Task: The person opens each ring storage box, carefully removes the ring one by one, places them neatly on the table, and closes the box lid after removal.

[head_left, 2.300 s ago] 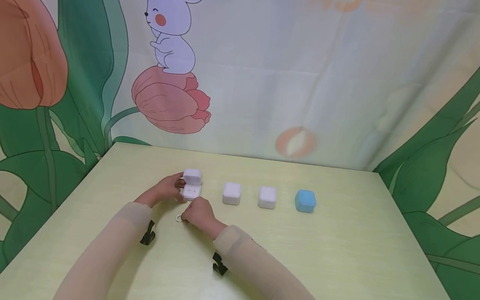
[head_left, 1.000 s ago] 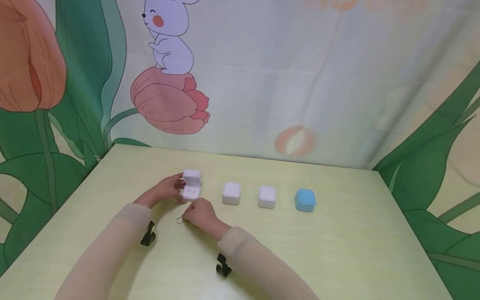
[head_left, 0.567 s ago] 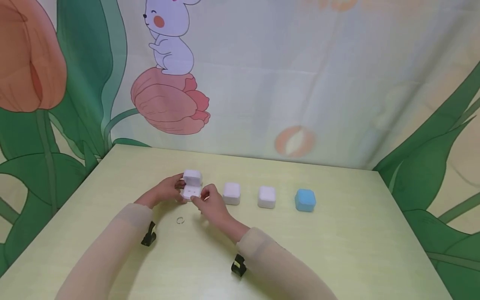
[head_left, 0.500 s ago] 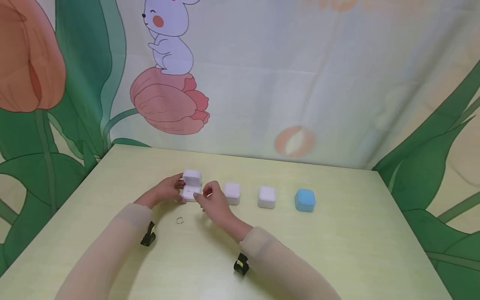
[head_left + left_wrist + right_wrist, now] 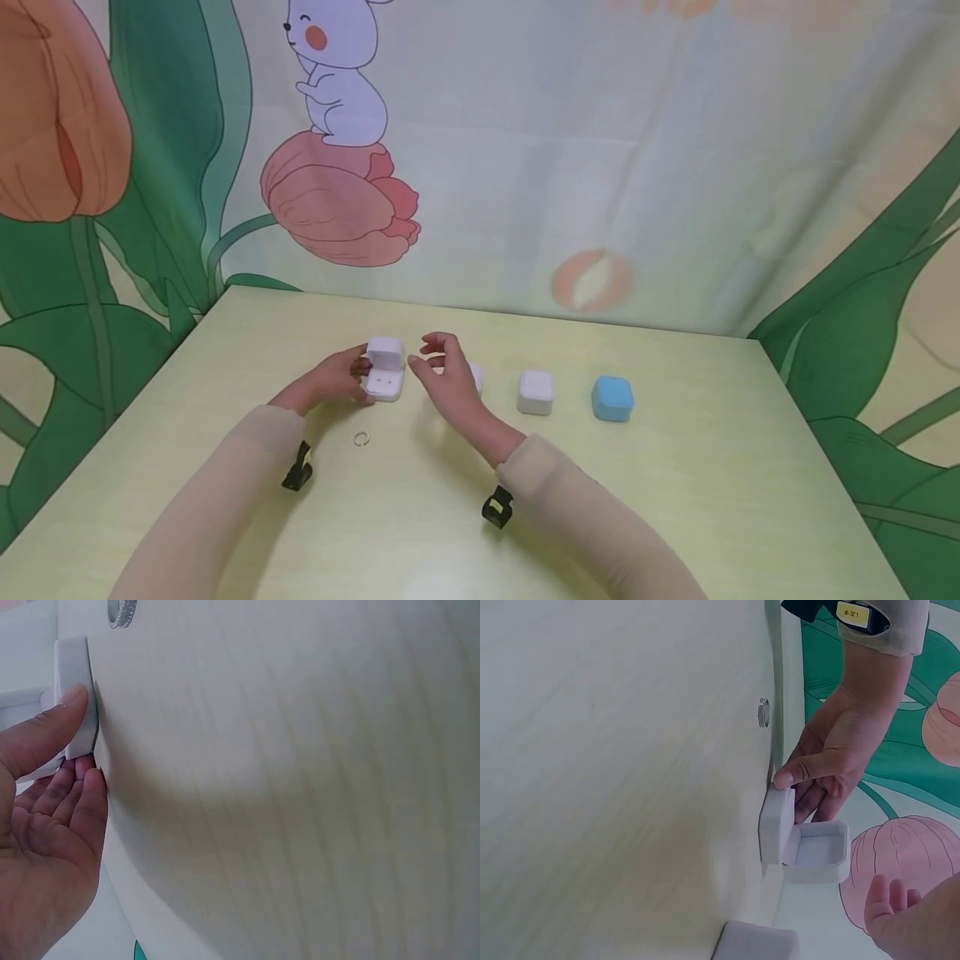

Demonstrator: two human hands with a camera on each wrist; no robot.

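A small white ring box [image 5: 384,382] stands on the table with its lid raised. Two tiny marks show in its insert; what they are is too small to tell. My left hand [image 5: 335,379] holds the box from its left, the thumb [image 5: 56,727] against its base and the fingers around the side. Just right of the box, my right hand [image 5: 450,383] hovers above the table with fingers loosely bent and nothing in them. In front of the box lies a silver ring [image 5: 362,438]; the left wrist view shows sparkling stones along its band [image 5: 127,616].
To the right stand a white box [image 5: 476,379], partly hidden by my right hand, another white box [image 5: 536,392] and a blue box [image 5: 612,398], all closed. A printed curtain [image 5: 510,183] hangs behind the pale table [image 5: 675,500].
My right hand was at the ring, then moved to the front of the opened box, and now has lifted away to the right. The ring stays on the table; my left hand keeps its hold.
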